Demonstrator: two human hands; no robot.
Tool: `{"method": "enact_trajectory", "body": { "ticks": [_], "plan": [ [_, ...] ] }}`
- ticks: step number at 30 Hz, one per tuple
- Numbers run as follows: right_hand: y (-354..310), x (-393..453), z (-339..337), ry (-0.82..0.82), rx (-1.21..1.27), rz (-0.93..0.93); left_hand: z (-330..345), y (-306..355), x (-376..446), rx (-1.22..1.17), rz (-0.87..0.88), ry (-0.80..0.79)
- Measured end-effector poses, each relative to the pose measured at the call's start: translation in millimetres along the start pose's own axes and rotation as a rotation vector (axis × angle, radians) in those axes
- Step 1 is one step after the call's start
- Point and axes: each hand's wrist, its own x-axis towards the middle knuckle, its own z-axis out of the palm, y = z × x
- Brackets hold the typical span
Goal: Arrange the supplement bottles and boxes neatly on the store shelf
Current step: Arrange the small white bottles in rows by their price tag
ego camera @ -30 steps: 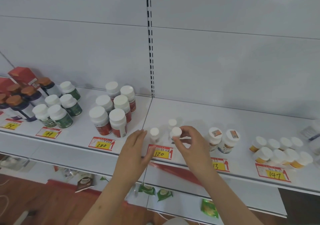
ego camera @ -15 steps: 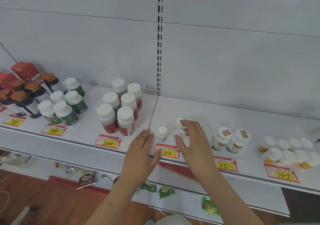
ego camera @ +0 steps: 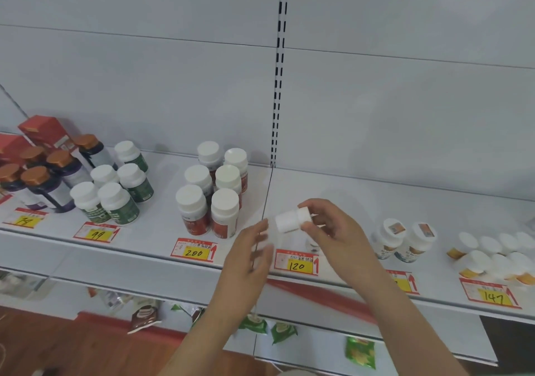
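Note:
A small white bottle (ego camera: pixel 289 221) lies tipped on its side in the air, just above the white shelf (ego camera: pixel 362 207). My right hand (ego camera: pixel 335 231) grips it by its cap end. My left hand (ego camera: pixel 246 262) hovers just left of and below it, fingers apart, holding nothing; it is blurred. Another small white bottle (ego camera: pixel 312 245) peeks out under my right hand, mostly hidden. The 120 price tag (ego camera: pixel 296 261) sits on the shelf edge below.
Left along the shelf stand red-label bottles (ego camera: pixel 202 202), green-label bottles (ego camera: pixel 115 193), dark copper-capped bottles (ego camera: pixel 43 181) and red boxes (ego camera: pixel 46 129). To the right are two sticker-capped bottles (ego camera: pixel 405 239) and several small orange-label bottles (ego camera: pixel 492 254). Green sachets (ego camera: pixel 278 330) lie on the lower shelf.
My right hand has lifted one small white bottle off the shelf and tipped it sideways. My left hand stays near the shelf edge, fingers raised toward the bottle.

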Motion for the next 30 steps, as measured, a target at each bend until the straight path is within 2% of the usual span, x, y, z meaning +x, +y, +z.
{"method": "enact_trajectory", "body": {
  "ticks": [3, 6, 8, 11, 15, 17, 22, 25, 27, 30],
  "plan": [
    [-13, -15, -2, -0.023, 0.111, 0.004, -12, 40, 5, -0.412, -0.256, -0.033],
    [-20, -27, 4, -0.071, 0.128, -0.031, -20, 61, 7, -0.499, -0.357, -0.1],
    [-24, -31, 8, -0.073, 0.129, -0.049, -23, 61, 6, -0.428, -0.279, -0.123],
    [-29, -32, 8, -0.05, 0.183, 0.004, -30, 54, 2, -0.263, -0.036, -0.115],
    [-32, -28, 8, 0.001, 0.12, 0.088, -31, 45, -2, -0.243, 0.192, -0.105],
    [-32, -28, 8, -0.016, 0.131, 0.074, -32, 45, -3, -0.256, 0.171, -0.107],
    [-36, -32, 6, -0.04, 0.078, -0.035, -34, 49, 0, -0.488, -0.196, -0.155],
    [-36, -33, 8, -0.045, 0.051, -0.088, -35, 47, 1, -0.648, -0.272, -0.164],
    [-34, -33, 9, -0.055, 0.08, -0.09, -35, 48, -1, -0.622, -0.225, -0.117],
    [-30, -33, 13, -0.098, 0.206, -0.016, -37, 52, -7, -0.31, 0.05, 0.023]
  ]
}}
